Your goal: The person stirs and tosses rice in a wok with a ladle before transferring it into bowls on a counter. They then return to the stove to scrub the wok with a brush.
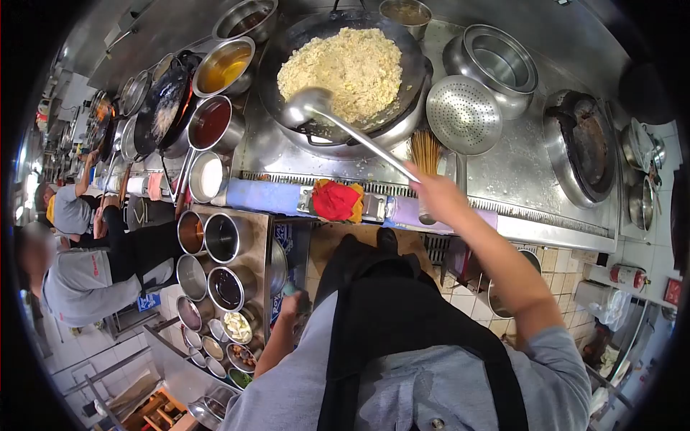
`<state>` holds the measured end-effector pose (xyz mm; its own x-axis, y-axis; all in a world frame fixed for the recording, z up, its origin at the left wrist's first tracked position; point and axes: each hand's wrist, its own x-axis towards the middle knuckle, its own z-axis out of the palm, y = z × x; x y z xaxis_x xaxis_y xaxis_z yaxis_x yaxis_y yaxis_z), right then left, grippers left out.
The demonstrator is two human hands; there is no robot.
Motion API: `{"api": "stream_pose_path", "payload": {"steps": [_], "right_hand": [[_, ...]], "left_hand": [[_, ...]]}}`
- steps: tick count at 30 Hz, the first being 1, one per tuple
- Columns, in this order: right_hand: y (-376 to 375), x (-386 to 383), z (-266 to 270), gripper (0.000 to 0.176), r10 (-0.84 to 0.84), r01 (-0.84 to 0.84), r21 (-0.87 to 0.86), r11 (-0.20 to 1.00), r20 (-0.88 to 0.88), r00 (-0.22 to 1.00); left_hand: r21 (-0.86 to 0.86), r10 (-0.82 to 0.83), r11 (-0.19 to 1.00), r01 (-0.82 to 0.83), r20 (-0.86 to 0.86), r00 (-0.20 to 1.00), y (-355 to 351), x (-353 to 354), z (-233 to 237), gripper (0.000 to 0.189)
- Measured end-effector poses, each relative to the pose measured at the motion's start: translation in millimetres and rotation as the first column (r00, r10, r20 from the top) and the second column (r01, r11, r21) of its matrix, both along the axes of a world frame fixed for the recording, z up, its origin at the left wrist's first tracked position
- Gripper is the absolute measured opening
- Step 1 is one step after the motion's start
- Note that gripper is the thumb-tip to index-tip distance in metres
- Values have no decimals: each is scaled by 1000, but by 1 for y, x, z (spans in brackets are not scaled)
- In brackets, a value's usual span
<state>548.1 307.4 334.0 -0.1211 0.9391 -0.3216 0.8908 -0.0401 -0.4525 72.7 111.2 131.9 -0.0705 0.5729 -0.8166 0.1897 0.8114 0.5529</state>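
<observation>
My right hand (440,195) is closed around the long handle of a ladle (307,108). The ladle's bowl lies at the near left edge of the rice-like food (348,65), pale yellow and crumbly, heaped in a large dark wok (415,54). Down at my left side, by the end of the steel counter, is my left hand (290,307). Its fingers are largely hidden, and a small greenish object (290,289) shows beside it. Just beyond my right hand are a bamboo brush (427,152) and a perforated strainer (463,115).
Left of the wok stand pots of yellow liquid (224,67), red sauce (213,123) and white contents (208,177). A red and yellow cloth (336,200) lies on the stove's front edge. Another wok (164,115) is further left, near two people (90,280). A steel pot (503,61) sits right.
</observation>
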Motion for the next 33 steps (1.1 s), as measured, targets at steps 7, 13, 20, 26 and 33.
{"api": "stream_pose_path", "payload": {"steps": [7,13,20,26,33], "right_hand": [[2,102,26,50,-193,120,217,969,358,914],[80,-57,-32,46,-190,183,68,981,124,974],[-3,-71,19,47,-188,173,125,977,115,975],[27,-57,47,48,-358,309,191,932,343,868],[58,-130,-9,49,-367,346,176,921,102,925]], "left_hand": [[-81,371,905,-418,631,681,217,103,97,51],[-12,140,986,-169,617,774,357,182,148,60],[-166,213,977,-137,647,732,391,194,115,18],[-111,190,981,-157,688,700,390,211,108,7],[-95,151,988,-119,738,658,379,208,118,31]]}}
